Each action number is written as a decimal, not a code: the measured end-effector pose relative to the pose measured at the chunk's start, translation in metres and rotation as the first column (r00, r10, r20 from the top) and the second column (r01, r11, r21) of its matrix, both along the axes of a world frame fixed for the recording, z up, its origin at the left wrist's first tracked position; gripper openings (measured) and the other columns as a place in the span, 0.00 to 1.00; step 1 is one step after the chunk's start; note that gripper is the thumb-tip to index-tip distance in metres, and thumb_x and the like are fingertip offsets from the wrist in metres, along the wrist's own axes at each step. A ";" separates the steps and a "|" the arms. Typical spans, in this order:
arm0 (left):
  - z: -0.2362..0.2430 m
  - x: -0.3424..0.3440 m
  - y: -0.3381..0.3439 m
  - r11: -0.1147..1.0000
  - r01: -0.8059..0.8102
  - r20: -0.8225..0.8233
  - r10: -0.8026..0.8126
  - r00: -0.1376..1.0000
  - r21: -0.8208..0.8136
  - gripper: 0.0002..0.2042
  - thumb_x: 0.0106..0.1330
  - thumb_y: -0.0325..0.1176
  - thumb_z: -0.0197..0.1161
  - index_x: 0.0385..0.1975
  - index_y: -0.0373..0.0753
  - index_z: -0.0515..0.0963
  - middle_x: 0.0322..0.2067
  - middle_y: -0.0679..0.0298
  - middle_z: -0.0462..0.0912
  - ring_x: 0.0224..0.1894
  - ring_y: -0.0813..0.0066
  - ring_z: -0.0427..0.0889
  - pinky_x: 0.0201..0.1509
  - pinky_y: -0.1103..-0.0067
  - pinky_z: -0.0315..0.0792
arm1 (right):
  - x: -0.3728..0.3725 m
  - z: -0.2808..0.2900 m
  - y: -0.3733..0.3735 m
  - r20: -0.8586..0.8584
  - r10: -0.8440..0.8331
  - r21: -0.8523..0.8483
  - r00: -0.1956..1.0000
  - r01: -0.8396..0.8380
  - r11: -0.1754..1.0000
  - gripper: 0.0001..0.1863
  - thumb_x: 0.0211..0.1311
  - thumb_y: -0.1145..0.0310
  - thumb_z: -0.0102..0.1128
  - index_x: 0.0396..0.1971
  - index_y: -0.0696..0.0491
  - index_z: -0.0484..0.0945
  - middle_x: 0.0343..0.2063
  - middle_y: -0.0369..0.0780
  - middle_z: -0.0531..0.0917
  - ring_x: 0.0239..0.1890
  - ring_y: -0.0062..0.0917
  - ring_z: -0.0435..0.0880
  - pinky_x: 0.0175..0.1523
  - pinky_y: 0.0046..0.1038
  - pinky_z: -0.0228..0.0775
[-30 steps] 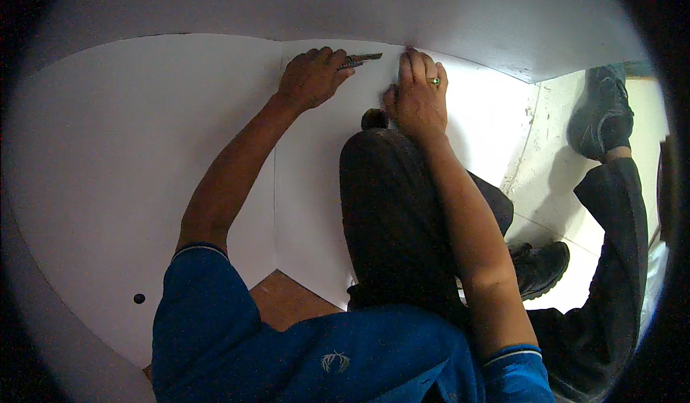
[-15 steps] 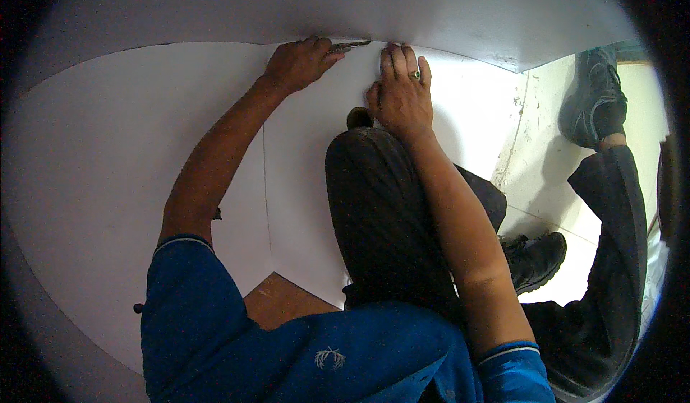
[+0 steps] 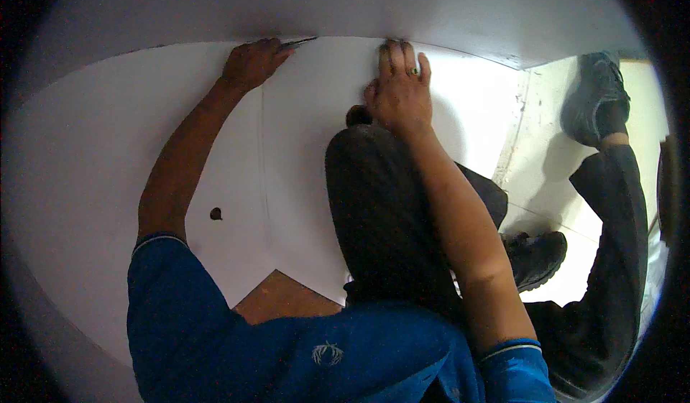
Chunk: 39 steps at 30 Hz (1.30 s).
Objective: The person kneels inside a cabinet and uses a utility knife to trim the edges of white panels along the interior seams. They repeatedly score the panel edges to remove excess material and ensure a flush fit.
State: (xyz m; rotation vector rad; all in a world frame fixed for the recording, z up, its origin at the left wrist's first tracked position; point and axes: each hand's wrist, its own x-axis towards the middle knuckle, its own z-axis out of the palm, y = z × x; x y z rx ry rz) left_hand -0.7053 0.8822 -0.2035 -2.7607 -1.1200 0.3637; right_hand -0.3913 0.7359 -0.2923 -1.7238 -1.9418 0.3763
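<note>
A white sheet or panel [image 3: 309, 151] lies beneath my arms, its far edge meeting an upright grey-white surface [image 3: 345, 4]. At the left part of that seam, my left hand [image 3: 251, 65] is closed around a slim knife-like tool [image 3: 298, 43]. The tool's thin dark tip points right, along the seam; its handle is mostly hidden in the fist. Farther right, my right hand [image 3: 400, 90] rests on the panel, fingers stretched toward the seam, a ring on one finger. It holds nothing.
My dark-trousered knee [image 3: 381, 202] sits between my arms. Dark round spots [image 3: 215, 214] mark the panel; I cannot tell whether they are holes. Brown surface [image 3: 287, 299] shows near my shirt. On the right are pale floor tiles [image 3: 543, 180], a grey shoe [image 3: 600, 105] and a black shoe [image 3: 539, 259].
My left hand has slid left along the seam with the knife-like tool. A dark spot beside my left forearm is now uncovered. My right hand has stayed nearly still.
</note>
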 end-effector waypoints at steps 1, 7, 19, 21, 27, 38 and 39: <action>0.005 0.003 0.005 1.000 -0.025 0.012 0.026 1.000 -0.018 0.26 0.78 0.58 0.56 0.36 0.36 0.81 0.30 0.51 0.86 0.31 0.48 0.89 0.34 0.57 0.84 | -0.001 0.002 0.003 0.001 -0.001 -0.018 1.000 0.001 1.000 0.38 0.65 0.57 0.56 0.72 0.60 0.67 0.73 0.47 0.67 0.79 0.39 0.58 0.82 0.51 0.41; 0.001 0.022 -0.029 0.957 -0.257 0.030 0.264 0.964 -0.135 0.22 0.78 0.55 0.58 0.38 0.38 0.80 0.31 0.51 0.85 0.32 0.46 0.86 0.36 0.57 0.80 | 0.001 0.006 0.008 0.047 0.061 -0.113 0.997 -0.056 0.992 0.39 0.66 0.55 0.57 0.73 0.59 0.66 0.75 0.47 0.66 0.80 0.39 0.56 0.81 0.54 0.43; -0.117 -0.005 -0.273 0.317 -0.948 0.426 0.856 0.292 0.013 0.22 0.79 0.50 0.56 0.49 0.32 0.78 0.45 0.47 0.82 0.47 0.43 0.81 0.52 0.56 0.76 | -0.052 -0.029 0.086 0.254 0.571 0.125 0.780 -0.612 0.781 0.33 0.72 0.55 0.57 0.73 0.53 0.69 0.77 0.41 0.66 0.80 0.35 0.61 0.83 0.44 0.49; -0.104 0.014 -0.269 0.299 -0.954 0.424 0.863 0.273 0.004 0.23 0.79 0.51 0.56 0.50 0.32 0.77 0.45 0.47 0.82 0.47 0.43 0.81 0.52 0.56 0.75 | -0.046 -0.033 0.089 0.234 0.586 0.081 0.776 -0.616 0.784 0.32 0.74 0.55 0.56 0.73 0.53 0.69 0.76 0.41 0.68 0.79 0.33 0.64 0.82 0.44 0.51; -0.109 0.005 -0.273 0.369 -0.922 0.500 0.781 0.374 0.113 0.24 0.78 0.52 0.58 0.50 0.32 0.77 0.44 0.47 0.82 0.45 0.44 0.81 0.48 0.55 0.75 | 0.044 0.011 0.008 0.100 0.150 -0.081 0.984 -0.142 0.987 0.30 0.72 0.56 0.59 0.70 0.51 0.73 0.71 0.44 0.75 0.75 0.37 0.71 0.79 0.53 0.52; -0.048 0.019 -0.212 0.654 -0.661 0.559 0.723 0.405 -0.368 0.18 0.79 0.46 0.60 0.48 0.34 0.82 0.36 0.50 0.86 0.39 0.49 0.86 0.44 0.60 0.79 | 0.084 0.008 -0.052 0.283 -0.075 -0.124 0.956 0.114 0.986 0.35 0.77 0.48 0.46 0.79 0.46 0.61 0.83 0.40 0.53 0.85 0.42 0.44 0.82 0.60 0.37; -0.027 0.037 -0.189 0.749 -0.552 0.565 0.650 0.508 -0.365 0.18 0.78 0.46 0.61 0.47 0.35 0.83 0.35 0.50 0.87 0.38 0.49 0.87 0.45 0.60 0.79 | 0.082 0.008 -0.053 0.274 -0.075 -0.134 0.959 0.115 0.984 0.35 0.77 0.47 0.45 0.79 0.45 0.61 0.83 0.39 0.53 0.85 0.41 0.43 0.82 0.60 0.37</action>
